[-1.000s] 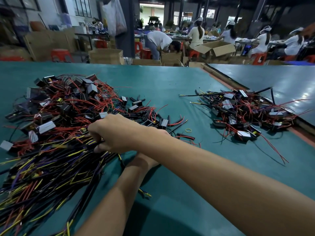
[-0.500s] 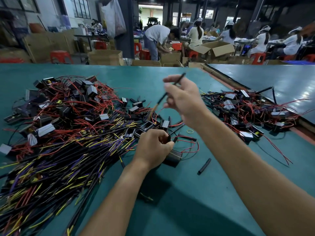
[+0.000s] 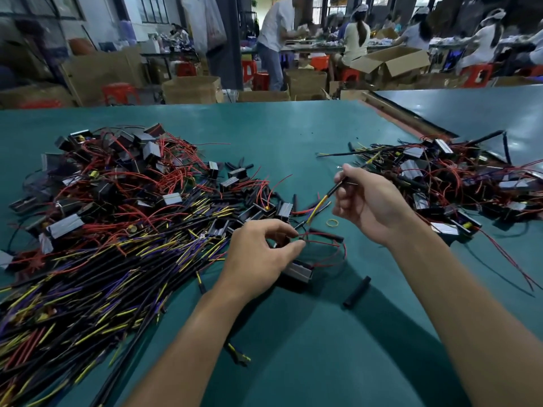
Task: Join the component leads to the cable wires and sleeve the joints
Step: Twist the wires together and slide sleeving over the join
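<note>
My right hand [image 3: 368, 205] grips a black cable [image 3: 335, 188] whose yellow and other coloured wire ends point down-left toward my left hand. My left hand [image 3: 260, 255] pinches thin red leads [image 3: 323, 245] of a black box component [image 3: 298, 271] that lies on the green table just under its fingers. A loose black sleeve [image 3: 357, 290] lies on the table to the right of the component. A second black sleeve [image 3: 326, 234] lies beside the red leads.
A big heap of black cables with yellow, purple and red ends and box components [image 3: 111, 230] fills the left. A pile of joined parts [image 3: 449, 186] lies at right. A yellow rubber band [image 3: 333, 222] sits between my hands. People work at benches behind the green table [image 3: 293, 333].
My right hand left the heap with a cable, raised it, then came down and toward my left hand. My left hand drew a component out to the bare table and holds its leads.
</note>
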